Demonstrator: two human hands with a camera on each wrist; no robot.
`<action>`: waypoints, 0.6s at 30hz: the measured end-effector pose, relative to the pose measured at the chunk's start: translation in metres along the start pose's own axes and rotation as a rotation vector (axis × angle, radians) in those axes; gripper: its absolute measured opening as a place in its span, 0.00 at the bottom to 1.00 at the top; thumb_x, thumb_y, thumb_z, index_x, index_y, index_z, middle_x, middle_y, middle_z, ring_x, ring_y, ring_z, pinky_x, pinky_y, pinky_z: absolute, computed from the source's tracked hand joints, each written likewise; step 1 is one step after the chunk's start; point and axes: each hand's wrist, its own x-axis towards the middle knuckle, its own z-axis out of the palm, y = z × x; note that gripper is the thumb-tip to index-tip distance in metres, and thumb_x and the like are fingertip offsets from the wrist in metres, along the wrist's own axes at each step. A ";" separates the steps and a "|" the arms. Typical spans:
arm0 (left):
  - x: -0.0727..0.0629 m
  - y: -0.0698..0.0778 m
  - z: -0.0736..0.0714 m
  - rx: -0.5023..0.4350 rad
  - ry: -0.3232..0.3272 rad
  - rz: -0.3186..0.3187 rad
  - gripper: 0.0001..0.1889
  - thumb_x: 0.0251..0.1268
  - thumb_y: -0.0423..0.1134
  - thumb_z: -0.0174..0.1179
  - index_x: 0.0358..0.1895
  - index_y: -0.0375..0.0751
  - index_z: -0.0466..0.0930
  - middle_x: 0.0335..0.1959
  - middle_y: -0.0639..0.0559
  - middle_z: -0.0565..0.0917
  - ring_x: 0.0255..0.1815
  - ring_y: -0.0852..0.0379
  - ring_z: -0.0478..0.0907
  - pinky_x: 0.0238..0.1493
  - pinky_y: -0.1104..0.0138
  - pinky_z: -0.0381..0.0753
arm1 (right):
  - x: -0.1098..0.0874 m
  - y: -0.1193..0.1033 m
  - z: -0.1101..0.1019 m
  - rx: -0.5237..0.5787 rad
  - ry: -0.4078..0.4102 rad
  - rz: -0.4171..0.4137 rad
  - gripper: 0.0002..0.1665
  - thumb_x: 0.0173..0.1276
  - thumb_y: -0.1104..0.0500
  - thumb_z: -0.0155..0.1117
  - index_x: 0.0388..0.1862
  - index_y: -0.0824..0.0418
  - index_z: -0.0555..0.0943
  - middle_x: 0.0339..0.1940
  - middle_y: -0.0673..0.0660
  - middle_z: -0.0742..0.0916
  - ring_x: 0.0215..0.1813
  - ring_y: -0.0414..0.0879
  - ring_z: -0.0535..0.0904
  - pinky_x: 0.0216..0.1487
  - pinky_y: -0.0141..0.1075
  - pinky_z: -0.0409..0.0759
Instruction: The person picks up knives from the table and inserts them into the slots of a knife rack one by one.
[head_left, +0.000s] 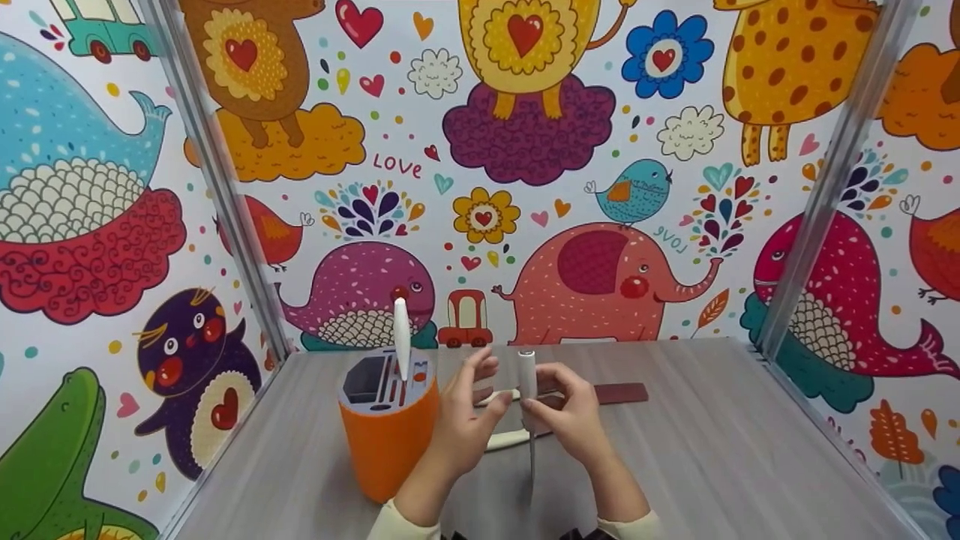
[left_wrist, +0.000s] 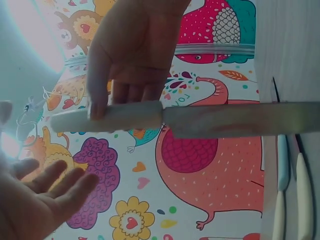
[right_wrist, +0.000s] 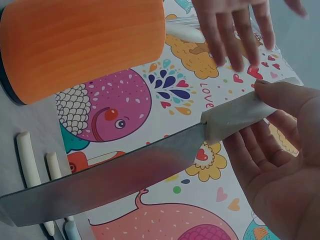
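My right hand [head_left: 571, 409] pinches the pale handle of a kitchen knife [right_wrist: 115, 175] between thumb and fingers. The broad blade points down toward the table in the head view. Beside it my left hand [head_left: 466, 420] is raised with its fingers spread and relaxed, apart from the handle and holding nothing. Left of both hands stands an orange knife block [head_left: 386, 442] with a grey slotted top. One white-handled utensil [head_left: 403, 337] sticks up out of a slot. Behind the hands, cream-handled knives [left_wrist: 304, 195] lie on the table, partly hidden in the head view.
A flat dark-red strip [head_left: 621, 392] lies on the grey wood-grain table [head_left: 690, 450], behind and right of my right hand. Walls printed with cartoon animals [head_left: 592, 285] close off the back and both sides, joined by metal corner posts [head_left: 814, 180].
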 end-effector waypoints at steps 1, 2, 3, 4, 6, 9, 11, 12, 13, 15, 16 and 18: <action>0.002 0.000 0.002 0.007 -0.014 -0.020 0.31 0.77 0.47 0.62 0.79 0.47 0.66 0.71 0.43 0.79 0.71 0.45 0.80 0.66 0.51 0.85 | 0.000 0.000 0.000 0.001 -0.001 -0.002 0.20 0.63 0.69 0.79 0.53 0.63 0.86 0.44 0.60 0.90 0.44 0.43 0.89 0.48 0.32 0.91; 0.003 -0.001 0.004 0.006 -0.027 -0.037 0.31 0.78 0.48 0.61 0.79 0.48 0.66 0.72 0.43 0.79 0.72 0.44 0.79 0.66 0.49 0.85 | -0.001 0.000 0.000 -0.002 -0.001 -0.006 0.20 0.63 0.68 0.79 0.53 0.62 0.86 0.44 0.60 0.90 0.44 0.43 0.89 0.48 0.32 0.91; 0.004 -0.002 0.006 0.009 -0.039 -0.050 0.31 0.78 0.49 0.61 0.79 0.48 0.66 0.72 0.43 0.79 0.72 0.43 0.78 0.67 0.49 0.85 | -0.002 0.001 0.000 -0.007 -0.002 -0.017 0.20 0.63 0.67 0.80 0.54 0.62 0.86 0.44 0.59 0.90 0.45 0.42 0.89 0.48 0.32 0.91; 0.006 -0.002 0.008 0.007 -0.050 -0.062 0.31 0.78 0.49 0.60 0.79 0.48 0.66 0.72 0.43 0.79 0.72 0.42 0.78 0.67 0.49 0.84 | -0.001 0.001 0.001 -0.012 -0.003 -0.030 0.20 0.64 0.67 0.80 0.54 0.61 0.86 0.45 0.59 0.91 0.45 0.42 0.89 0.48 0.33 0.91; 0.007 -0.004 0.011 -0.006 -0.075 -0.080 0.30 0.79 0.49 0.60 0.79 0.47 0.67 0.71 0.42 0.79 0.72 0.42 0.78 0.67 0.48 0.84 | -0.001 0.001 0.002 -0.021 -0.009 -0.049 0.20 0.64 0.66 0.80 0.54 0.60 0.86 0.45 0.59 0.91 0.45 0.42 0.89 0.47 0.33 0.91; 0.007 -0.006 0.019 -0.035 -0.110 -0.091 0.29 0.80 0.49 0.58 0.78 0.44 0.67 0.70 0.42 0.80 0.70 0.41 0.79 0.66 0.49 0.85 | -0.002 0.001 0.005 -0.044 -0.020 -0.063 0.20 0.64 0.63 0.81 0.54 0.58 0.86 0.46 0.57 0.91 0.46 0.42 0.89 0.47 0.33 0.91; 0.005 -0.007 0.025 -0.048 -0.115 -0.083 0.29 0.82 0.48 0.57 0.78 0.41 0.67 0.70 0.41 0.80 0.69 0.40 0.81 0.64 0.50 0.86 | -0.003 0.000 0.007 -0.060 -0.024 -0.057 0.19 0.65 0.62 0.81 0.54 0.55 0.87 0.47 0.55 0.91 0.47 0.42 0.89 0.47 0.33 0.91; 0.003 -0.007 0.028 -0.057 -0.111 -0.079 0.28 0.83 0.47 0.56 0.78 0.40 0.67 0.70 0.40 0.80 0.68 0.40 0.82 0.63 0.51 0.87 | -0.004 0.000 0.008 -0.066 -0.028 -0.056 0.19 0.65 0.62 0.81 0.53 0.54 0.87 0.47 0.54 0.91 0.47 0.43 0.89 0.47 0.33 0.91; 0.001 -0.007 0.031 -0.061 -0.101 -0.076 0.27 0.84 0.46 0.55 0.77 0.39 0.67 0.70 0.40 0.80 0.66 0.40 0.83 0.62 0.52 0.88 | -0.004 -0.001 0.009 -0.069 -0.029 -0.055 0.19 0.65 0.61 0.81 0.53 0.53 0.87 0.47 0.53 0.91 0.48 0.43 0.89 0.47 0.33 0.91; -0.002 -0.008 0.035 -0.063 -0.077 -0.069 0.25 0.86 0.45 0.53 0.76 0.38 0.67 0.69 0.39 0.81 0.65 0.41 0.85 0.60 0.53 0.89 | -0.004 -0.001 0.012 -0.066 -0.032 -0.062 0.18 0.65 0.61 0.80 0.53 0.51 0.87 0.47 0.52 0.91 0.48 0.44 0.90 0.47 0.33 0.91; -0.004 -0.008 0.036 -0.064 -0.064 -0.071 0.24 0.86 0.44 0.52 0.76 0.38 0.67 0.68 0.39 0.82 0.64 0.41 0.86 0.59 0.53 0.89 | -0.005 -0.001 0.013 -0.061 -0.035 -0.065 0.18 0.66 0.62 0.80 0.53 0.51 0.87 0.47 0.52 0.91 0.48 0.45 0.90 0.47 0.33 0.91; -0.006 -0.008 0.036 -0.065 -0.047 -0.082 0.22 0.87 0.44 0.51 0.74 0.39 0.69 0.66 0.41 0.82 0.63 0.43 0.86 0.60 0.55 0.89 | -0.005 -0.001 0.016 -0.045 -0.039 -0.073 0.17 0.65 0.63 0.80 0.52 0.52 0.88 0.46 0.52 0.91 0.48 0.46 0.90 0.47 0.34 0.91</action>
